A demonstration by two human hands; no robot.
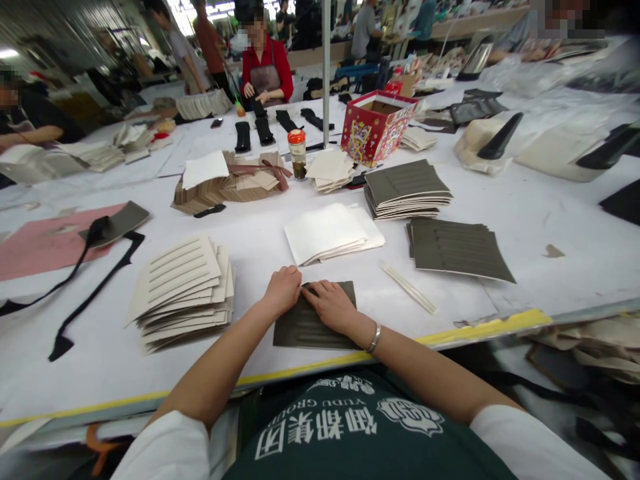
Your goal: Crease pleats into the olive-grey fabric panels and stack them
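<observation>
A dark grey-green panel with ridges (313,327) lies flat on the white table (260,233) near its front edge. My left hand (283,288) is closed at the panel's upper left edge, its fingers pinched together; what they hold is too small to make out. Beside it, my right hand (333,305) rests on the panel's top part, with thumb and fingers bent toward the left hand and a metal bracelet at the wrist. The two hands nearly touch. Just behind them is a stack of white sheets (327,233).
Cream ridged panels (185,287) are stacked left. Dark panels (407,187) and more dark panels (457,250) lie right, near thin white strips (409,288). Behind stand a jar (297,155) and red box (375,127). A person in red (270,67) works across the table.
</observation>
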